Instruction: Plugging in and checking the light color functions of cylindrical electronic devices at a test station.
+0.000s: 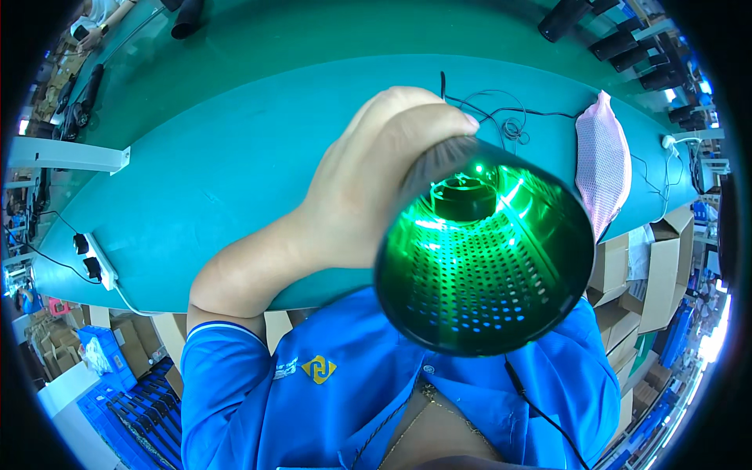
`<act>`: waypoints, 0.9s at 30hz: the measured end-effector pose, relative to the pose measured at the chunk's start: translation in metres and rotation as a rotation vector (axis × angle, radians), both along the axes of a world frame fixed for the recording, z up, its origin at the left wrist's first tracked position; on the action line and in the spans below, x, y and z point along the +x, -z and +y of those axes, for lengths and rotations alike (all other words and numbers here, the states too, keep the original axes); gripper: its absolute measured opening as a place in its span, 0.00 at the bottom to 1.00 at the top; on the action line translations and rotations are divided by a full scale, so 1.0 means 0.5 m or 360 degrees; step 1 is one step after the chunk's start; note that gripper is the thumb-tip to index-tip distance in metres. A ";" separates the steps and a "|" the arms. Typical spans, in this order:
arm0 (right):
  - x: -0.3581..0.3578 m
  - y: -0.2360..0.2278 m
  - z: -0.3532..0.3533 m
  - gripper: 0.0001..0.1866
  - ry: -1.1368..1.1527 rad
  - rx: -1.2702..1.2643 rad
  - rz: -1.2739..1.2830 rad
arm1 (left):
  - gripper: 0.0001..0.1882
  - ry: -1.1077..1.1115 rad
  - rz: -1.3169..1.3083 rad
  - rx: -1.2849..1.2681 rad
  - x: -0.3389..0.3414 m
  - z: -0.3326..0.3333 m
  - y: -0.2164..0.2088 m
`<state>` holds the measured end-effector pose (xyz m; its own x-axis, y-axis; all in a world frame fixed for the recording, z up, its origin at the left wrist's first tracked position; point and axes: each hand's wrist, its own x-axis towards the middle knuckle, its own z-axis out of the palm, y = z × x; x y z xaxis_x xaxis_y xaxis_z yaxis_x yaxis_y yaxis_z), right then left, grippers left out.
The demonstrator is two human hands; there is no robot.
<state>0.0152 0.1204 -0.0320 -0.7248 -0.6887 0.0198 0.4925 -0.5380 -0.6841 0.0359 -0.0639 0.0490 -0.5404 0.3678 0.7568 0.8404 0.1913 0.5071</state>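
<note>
My left hand (368,168) is wrapped round the far left side of a black cylinder (483,321), held up over the bench's near edge. The cylinder's wide open end faces up toward me. Bright green light fills its inside, where the wall is perforated with rows of small holes. Deep within sits a round dark part (464,200). The thumb lies over the cylinder's far rim. My right hand does not show; the cylinder covers much of that side.
Thin black cable (513,129) lies coiled on the green bench (196,196). A pink mesh bag (603,160) is at the right, above cardboard boxes (666,274). A white power strip (100,262) sits at the left. More black cylinders (564,19) stand at the far right.
</note>
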 end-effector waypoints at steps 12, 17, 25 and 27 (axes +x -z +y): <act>-0.002 -0.099 0.028 0.07 0.0212 0.1316 0.0369 | 0.26 -0.0033 -0.0339 0.0312 -0.011 -0.014 0.011; -0.035 -0.116 0.022 0.07 0.1161 0.1787 0.1673 | 0.25 0.0192 -0.1228 0.0923 -0.028 -0.024 0.013; -0.003 -0.086 0.023 0.07 0.1000 0.1582 0.2216 | 0.29 0.0430 -0.1526 0.0955 -0.046 -0.019 0.061; 0.012 -0.084 0.029 0.08 0.0937 0.1591 0.2416 | 0.30 0.0586 -0.1579 0.0984 -0.046 -0.022 0.064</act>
